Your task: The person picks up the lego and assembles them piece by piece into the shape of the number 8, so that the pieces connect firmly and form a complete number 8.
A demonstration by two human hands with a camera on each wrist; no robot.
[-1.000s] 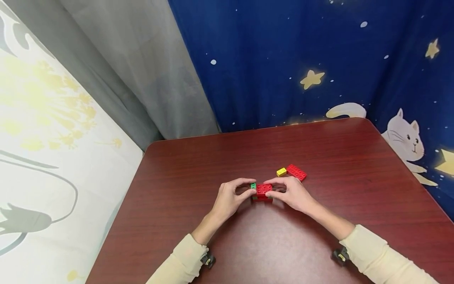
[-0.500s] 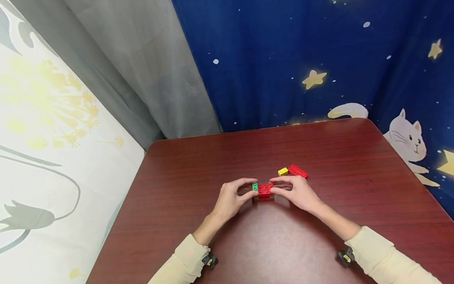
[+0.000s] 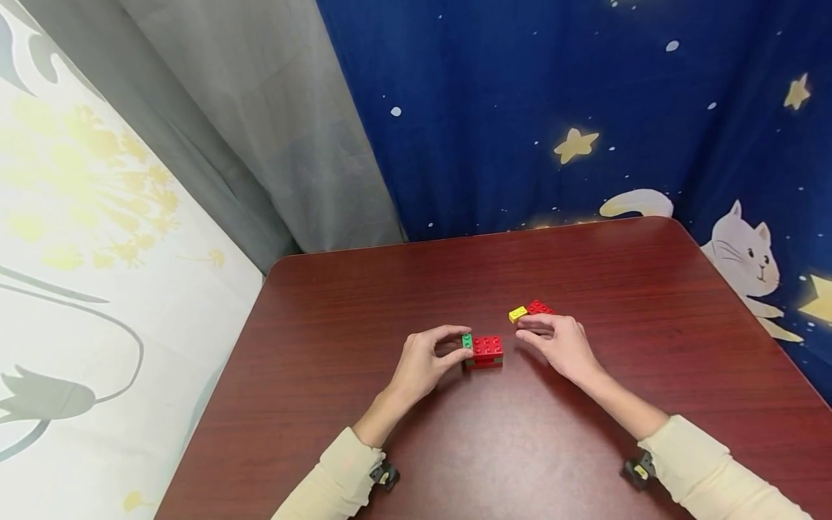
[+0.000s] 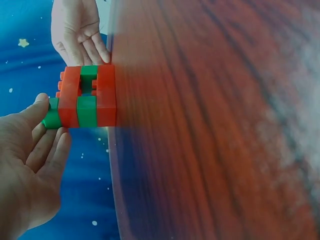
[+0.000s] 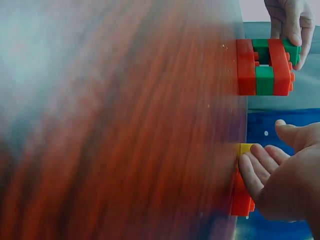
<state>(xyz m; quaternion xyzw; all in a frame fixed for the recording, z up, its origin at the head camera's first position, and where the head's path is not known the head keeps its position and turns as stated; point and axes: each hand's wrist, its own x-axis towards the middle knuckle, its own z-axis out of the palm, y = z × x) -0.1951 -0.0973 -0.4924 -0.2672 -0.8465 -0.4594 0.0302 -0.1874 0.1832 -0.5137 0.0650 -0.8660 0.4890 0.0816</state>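
Note:
On the table stands a stack of toy building bricks: a red brick (image 3: 484, 363) at the bottom, green bricks (image 4: 87, 111) in the middle with a gap between them, and another red brick (image 3: 489, 344) above. A small green brick (image 3: 466, 340) sits on top at the left end. My left hand (image 3: 418, 367) pinches that green brick between thumb and fingers. My right hand (image 3: 568, 349) is apart from the stack, beside a small yellow brick (image 3: 517, 314). In the right wrist view its fingers are extended and partly cover the yellow brick (image 5: 245, 148); contact is unclear.
A loose red brick (image 3: 539, 307) lies just right of the yellow one, partly hidden by my right hand. The brown table (image 3: 364, 303) has a far edge against a blue curtain (image 3: 494, 144) and a grey curtain (image 3: 260, 130).
My right hand has let go of the stack's right end and moved right and away from me, to beside the yellow brick. The left hand keeps its hold on the green brick.

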